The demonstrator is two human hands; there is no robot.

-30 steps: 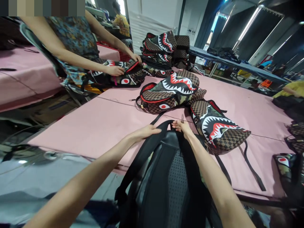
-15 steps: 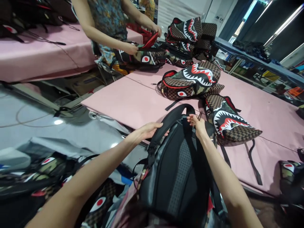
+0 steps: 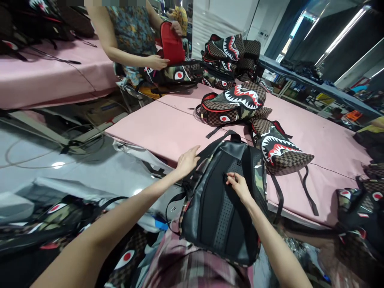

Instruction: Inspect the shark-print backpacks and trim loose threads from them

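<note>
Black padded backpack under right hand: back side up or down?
Up: the backpack shows its black padded panel and grey perforated strip.

Room has pink-covered table [image 3: 156, 124], second pink table [image 3: 45, 86] at left, shiny grey floor [image 3: 33, 146], white wall [image 3: 222, 16], dark curtains [image 3: 283, 30], bright light strip [image 3: 343, 35].

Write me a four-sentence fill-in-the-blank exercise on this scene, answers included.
The nearest table is coloured ____ on top.
On the nearest backpack, the left hand is at a shoulder ____.
A co-worker holds up a flap coloured ____.
The printed shark mouths have ____ teeth.
Missing words: pink; strap; red; white.
</note>
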